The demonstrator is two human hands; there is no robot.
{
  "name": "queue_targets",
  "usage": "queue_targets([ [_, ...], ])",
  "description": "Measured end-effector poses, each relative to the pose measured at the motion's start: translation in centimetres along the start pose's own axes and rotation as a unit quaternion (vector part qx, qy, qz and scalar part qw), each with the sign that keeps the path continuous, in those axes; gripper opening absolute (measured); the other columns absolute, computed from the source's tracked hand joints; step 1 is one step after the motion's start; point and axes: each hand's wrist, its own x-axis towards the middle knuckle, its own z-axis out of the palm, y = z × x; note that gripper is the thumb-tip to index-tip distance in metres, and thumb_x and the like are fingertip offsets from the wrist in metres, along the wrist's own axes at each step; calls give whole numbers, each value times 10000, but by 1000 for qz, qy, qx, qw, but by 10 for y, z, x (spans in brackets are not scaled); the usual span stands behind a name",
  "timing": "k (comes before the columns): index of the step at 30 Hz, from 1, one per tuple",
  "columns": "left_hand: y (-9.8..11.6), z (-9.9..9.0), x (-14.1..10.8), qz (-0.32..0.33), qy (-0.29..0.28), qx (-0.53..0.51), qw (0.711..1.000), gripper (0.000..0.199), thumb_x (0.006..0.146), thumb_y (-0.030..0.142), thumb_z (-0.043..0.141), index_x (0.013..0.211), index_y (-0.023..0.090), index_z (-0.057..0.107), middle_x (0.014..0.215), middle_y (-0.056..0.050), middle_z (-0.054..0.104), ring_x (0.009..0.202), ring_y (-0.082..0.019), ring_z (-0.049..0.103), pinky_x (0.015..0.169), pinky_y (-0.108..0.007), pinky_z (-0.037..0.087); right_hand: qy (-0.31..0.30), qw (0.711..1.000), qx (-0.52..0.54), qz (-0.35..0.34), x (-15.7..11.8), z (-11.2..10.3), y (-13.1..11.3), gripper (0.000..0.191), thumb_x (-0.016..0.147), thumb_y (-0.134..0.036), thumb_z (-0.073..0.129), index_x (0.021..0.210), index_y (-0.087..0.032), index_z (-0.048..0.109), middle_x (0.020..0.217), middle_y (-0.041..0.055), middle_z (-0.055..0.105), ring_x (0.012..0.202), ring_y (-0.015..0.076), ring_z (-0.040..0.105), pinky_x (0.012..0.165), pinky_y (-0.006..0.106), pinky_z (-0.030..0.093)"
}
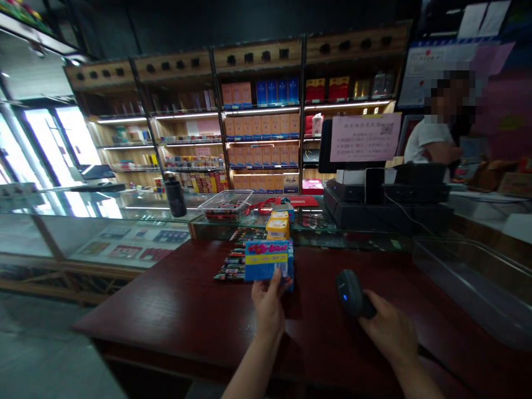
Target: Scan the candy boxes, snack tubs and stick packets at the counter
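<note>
Right fingers (377, 302) grip a scanner (349, 292), some tips hidden; left fingers (274, 282) pinch a blue box (264, 267), its print blurred above them.

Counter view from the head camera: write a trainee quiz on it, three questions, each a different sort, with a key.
1. What does the left hand hold?
A) a phone
B) a blue box with pink lettering
C) a clear basket

2. True or false: the dark tumbler stands on the glass-topped counter.

3. Fill in: the right hand holds a scanner with a small ____ light glowing on it.

Key: 1 B; 2 true; 3 blue.
</note>
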Motion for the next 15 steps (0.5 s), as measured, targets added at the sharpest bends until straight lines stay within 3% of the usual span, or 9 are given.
queue_targets([
  [2, -9, -10, -7, -50, 7, 5, 999, 466, 557, 262, 833, 951, 168, 603, 881, -34, 682, 763, -182, 676, 694, -350, 592, -34, 999, 24, 18, 4, -4, 0, 293, 815, -359, 455, 1031, -258, 624, 931, 31, 715, 820, 258, 670, 650, 346, 444],
  [5, -22, -23, -13, -79, 17, -7, 997, 443, 554, 179, 829, 947, 176, 626, 907, -35, 702, 845, -208, 686, 792, -403, 590, -100, 987, 114, 42, 9, -13, 0, 302, 772, -369, 517, 1024, -248, 633, 877, 35, 721, 826, 262, 667, 678, 350, 458],
  [8, -30, -32, -14, -88, 31, -47, 995, 352, 627, 129, 780, 942, 197, 638, 952, -26, 706, 932, -201, 675, 877, -408, 566, -160, 948, 273, 27, 8, -23, -4, 313, 716, -378, 597, 972, -204, 647, 923, 53, 723, 867, 240, 658, 759, 334, 475],
  [11, -34, -36, -13, -116, 45, -74, 989, 289, 689, 59, 710, 934, 195, 641, 972, -29, 705, 985, -192, 660, 938, -406, 536, -175, 896, 406, 44, -3, -36, -13, 340, 657, -377, 659, 926, -170, 651, 908, 71, 725, 833, 226, 656, 765, 323, 485],
  [13, -36, -37, -14, -130, 57, -79, 987, 284, 700, 9, 672, 928, 175, 637, 973, -40, 704, 1001, -194, 655, 961, -411, 520, -205, 864, 452, 80, -11, -44, -20, 350, 625, -390, 688, 889, -165, 641, 754, 40, 707, 628, 174, 623, 593, 282, 477],
  [15, -38, -36, -15, -135, 69, -79, 985, 296, 710, -16, 644, 945, 163, 629, 1004, -51, 699, 1029, -204, 644, 970, -426, 511, -253, 834, 473, 131, -17, -52, -27, 363, 606, -442, 711, 816, -165, 607, 550, -14, 611, 437, 115, 511, 418, 230, 377],
])
